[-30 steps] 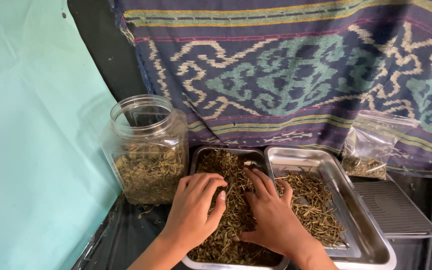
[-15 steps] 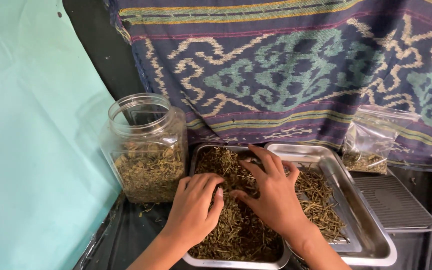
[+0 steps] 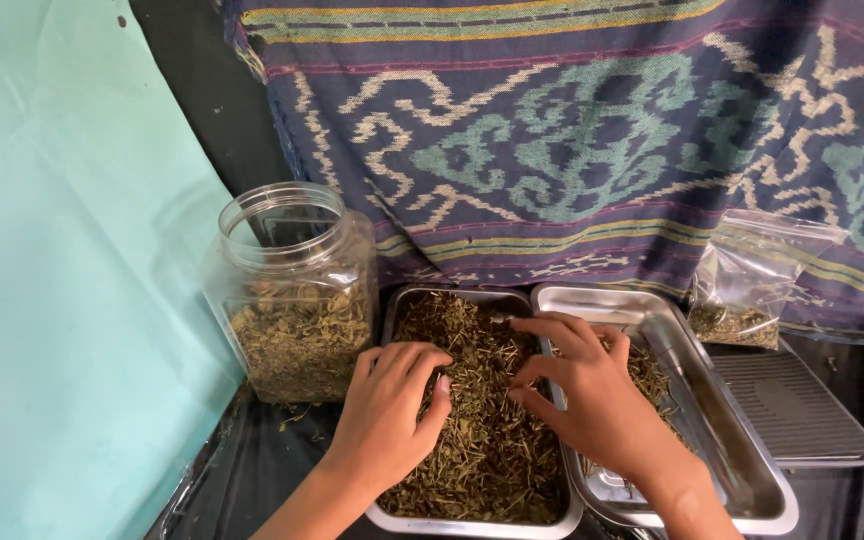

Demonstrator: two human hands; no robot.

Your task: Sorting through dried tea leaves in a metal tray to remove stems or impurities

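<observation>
Both hands rest in the dried herbs [image 3: 472,420] filling the left metal tray [image 3: 472,522]. The left hand [image 3: 387,415] is half-curled, palm down, gripping nothing clearly. The right hand [image 3: 592,395] spreads its fingers, reaching over the edge of the second tray [image 3: 752,480] beside it.

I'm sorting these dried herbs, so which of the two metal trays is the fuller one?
The left tray, next to the plastic jar, is heaped with herbs; the right tray shows mostly bare metal.

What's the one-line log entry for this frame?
left hand: in dried herbs | right hand: picking herbs | left tray | jar: open
</observation>
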